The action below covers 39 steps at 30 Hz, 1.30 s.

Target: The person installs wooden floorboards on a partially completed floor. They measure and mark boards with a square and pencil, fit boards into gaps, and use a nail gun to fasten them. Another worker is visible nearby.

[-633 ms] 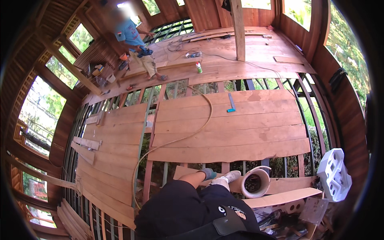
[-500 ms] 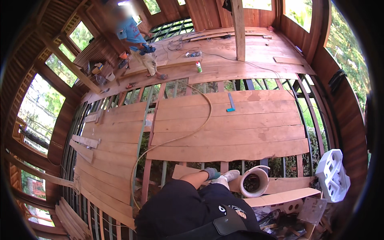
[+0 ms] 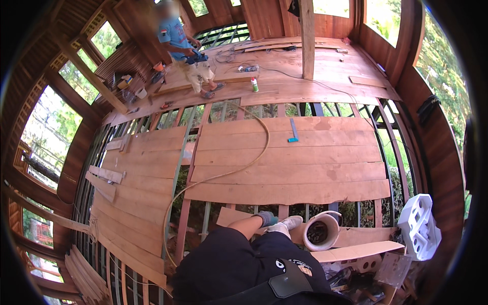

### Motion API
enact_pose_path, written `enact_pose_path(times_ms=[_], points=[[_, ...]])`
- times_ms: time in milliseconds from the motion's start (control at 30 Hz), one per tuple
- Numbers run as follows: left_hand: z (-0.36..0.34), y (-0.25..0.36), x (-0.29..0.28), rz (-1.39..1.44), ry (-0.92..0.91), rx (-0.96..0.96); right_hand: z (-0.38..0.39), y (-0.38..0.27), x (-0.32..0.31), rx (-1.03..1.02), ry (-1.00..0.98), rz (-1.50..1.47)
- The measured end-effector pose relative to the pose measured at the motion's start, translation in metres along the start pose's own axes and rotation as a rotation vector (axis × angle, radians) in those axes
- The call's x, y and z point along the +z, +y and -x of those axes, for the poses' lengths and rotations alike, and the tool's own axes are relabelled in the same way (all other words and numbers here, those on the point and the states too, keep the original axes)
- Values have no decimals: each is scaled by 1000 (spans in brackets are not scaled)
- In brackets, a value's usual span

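Observation:
My left hand (image 3: 267,219), in a grey knit glove with a teal palm, reaches forward low beside my white shoe (image 3: 292,222). Its fingers are too small and partly hidden to make out. Under and around it lies a reddish-brown board (image 3: 230,217) across the open joists. My right hand does not show. Just right of the shoe is a pale round bucket (image 3: 333,236) with dark contents. Farther ahead, a try square (image 3: 293,131) with a teal stock and grey blade rests on the laid floorboards (image 3: 284,157).
A person (image 3: 176,40) stands far left, holding a dark blue tool (image 3: 196,57). A yellowish hose (image 3: 216,176) curves across the boards. Gaps between joists (image 3: 207,216) expose ground below. White moulded packaging (image 3: 421,227) and a cardboard strip (image 3: 358,251) lie right; a post (image 3: 307,46) stands ahead.
The person at the far left has shifted right and moved their feet. My view has shifted slightly; my left hand stays beside the shoe.

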<state>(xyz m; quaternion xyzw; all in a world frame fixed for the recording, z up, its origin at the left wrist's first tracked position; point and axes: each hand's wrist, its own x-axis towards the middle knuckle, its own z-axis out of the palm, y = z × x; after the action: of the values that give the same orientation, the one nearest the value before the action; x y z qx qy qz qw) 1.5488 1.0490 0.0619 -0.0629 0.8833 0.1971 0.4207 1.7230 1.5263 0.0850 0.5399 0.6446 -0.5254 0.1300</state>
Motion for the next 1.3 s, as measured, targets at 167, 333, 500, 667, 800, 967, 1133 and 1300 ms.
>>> enact_pose_path(times_ms=[167,333,500,667,800,967,1133,1300], points=[[3,-20,7,13,31,-53,-3,-3,-3,-23,12,42],[4,-35,17,16,55,-28,2,-1,-5,-41,19,78],[19,-37,10,3,47,-19,10,22,2,-26,24,81],[18,16,-17,-202,-65,216,27,110,-30,54,72,23],[-24,-62,-9,96,-124,101,61,178,15,66,7,217],[-2,-15,-5,416,-273,-199,85,203,16,157,83,409],[-6,-3,-25,320,-253,-240,132,216,37,367,115,294],[-15,39,-59,397,-253,-111,135,257,58,388,246,103]])
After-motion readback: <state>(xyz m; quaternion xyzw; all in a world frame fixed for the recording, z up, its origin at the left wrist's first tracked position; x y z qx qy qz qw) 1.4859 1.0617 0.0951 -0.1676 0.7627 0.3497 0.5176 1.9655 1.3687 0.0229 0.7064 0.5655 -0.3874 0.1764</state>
